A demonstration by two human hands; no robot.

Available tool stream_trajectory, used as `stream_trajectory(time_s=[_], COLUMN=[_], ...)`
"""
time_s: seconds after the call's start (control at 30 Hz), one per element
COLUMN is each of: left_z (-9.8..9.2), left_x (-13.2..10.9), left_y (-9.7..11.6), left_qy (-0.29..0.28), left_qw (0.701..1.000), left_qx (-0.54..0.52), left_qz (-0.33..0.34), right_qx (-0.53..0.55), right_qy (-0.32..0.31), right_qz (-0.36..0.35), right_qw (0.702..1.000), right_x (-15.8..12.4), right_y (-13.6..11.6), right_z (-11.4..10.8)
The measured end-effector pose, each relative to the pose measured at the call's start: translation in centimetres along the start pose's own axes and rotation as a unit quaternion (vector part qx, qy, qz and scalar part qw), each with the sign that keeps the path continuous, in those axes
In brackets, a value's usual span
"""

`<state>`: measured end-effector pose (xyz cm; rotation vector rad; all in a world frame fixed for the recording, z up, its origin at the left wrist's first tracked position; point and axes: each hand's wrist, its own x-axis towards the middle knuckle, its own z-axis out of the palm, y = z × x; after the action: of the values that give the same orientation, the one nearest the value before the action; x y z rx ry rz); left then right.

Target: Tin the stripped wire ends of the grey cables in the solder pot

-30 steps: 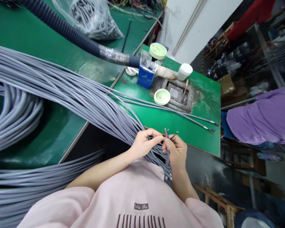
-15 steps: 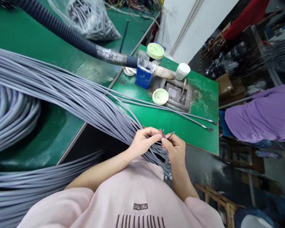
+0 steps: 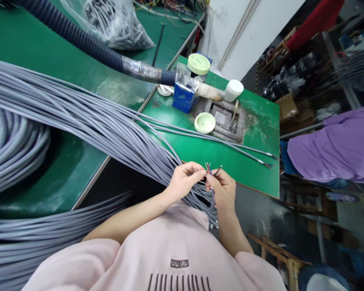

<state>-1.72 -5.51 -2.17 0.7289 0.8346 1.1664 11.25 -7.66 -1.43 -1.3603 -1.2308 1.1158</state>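
Just before the green bench's (image 3: 261, 121) near edge, coloured wires (image 3: 209, 168) are splaying benchward from an upright grey cable (image 3: 212, 197). The right hand (image 3: 223, 188) is grasping their base; the left hand (image 3: 185, 179), equally near, is pinching among them, the exact strand indiscernible. Smooth, plastic-looking grey cables (image 3: 130, 139) are curving past the bench's left end.

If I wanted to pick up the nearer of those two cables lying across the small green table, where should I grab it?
Probably by its grey sheath, just behind the white band, pinching from above on the near side: it lies flat there, the other cable runs beyond it, and the fine wires splaying from its tip look easy to bend.
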Motion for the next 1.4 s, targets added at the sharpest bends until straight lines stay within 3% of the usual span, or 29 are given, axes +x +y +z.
stream_trajectory(time_s=[0.2, 0.57, 0.7, 0.77, 0.83, 0.93, 1.03, 1.13, 1.2, 1.4], left_z=[0.3, 0.0, -0.2, -0.9, -2.2, -4.4, -5.9, -6.4, -6.4, -6.6], left_x=[-0.1, 0.4, 1.0, 1.7, 2.6, 4.2, 5.6, 6.2, 6.4, 6.3], left_y=[-0.5, -1.0, -1.2, -0.9, -0.3, 0.5, 0.3, -0.7, -1.2, -1.4], left_qy=[0.012, 0.026, 0.036, 0.041, 0.058, 0.095, 0.096, 0.064, 0.059, 0.055], left_qw=[1.0, 0.999, 0.999, 0.995, 0.968, 0.859, 0.754, 0.673, 0.646, 0.633], left_qx=[-0.007, -0.022, 0.003, 0.065, 0.181, 0.382, 0.512, 0.592, 0.618, 0.633], left_qz=[0.016, 0.005, 0.019, 0.064, 0.165, 0.327, 0.4, 0.439, 0.444, 0.443], right_qx=[0.002, -0.013, -0.054, -0.079, -0.105, -0.15, -0.203, -0.26, -0.31, -0.484], right_qy=[0.04, 0.053, 0.052, 0.049, 0.037, 0.002, -0.032, -0.064, -0.082, -0.105], right_qz=[-0.023, -0.039, -0.058, -0.069, -0.074, -0.076, -0.08, -0.073, -0.066, -0.066], right_qw=[0.999, 0.998, 0.995, 0.993, 0.991, 0.986, 0.975, 0.961, 0.945, 0.866], right_x=[0.1, 1.3, 2.9, 4.5, 6.7, 10.5, 14.2, 17.4, 19.1, 22.1], right_y=[0.0, -0.6, -1.4, -2.1, -2.8, -4.0, -4.8, -4.8, -4.6, -4.0], right_z=[0.4, 0.4, 0.1, -0.4, -1.1, -1.9, -2.0, -1.6, -1.2, 0.1])
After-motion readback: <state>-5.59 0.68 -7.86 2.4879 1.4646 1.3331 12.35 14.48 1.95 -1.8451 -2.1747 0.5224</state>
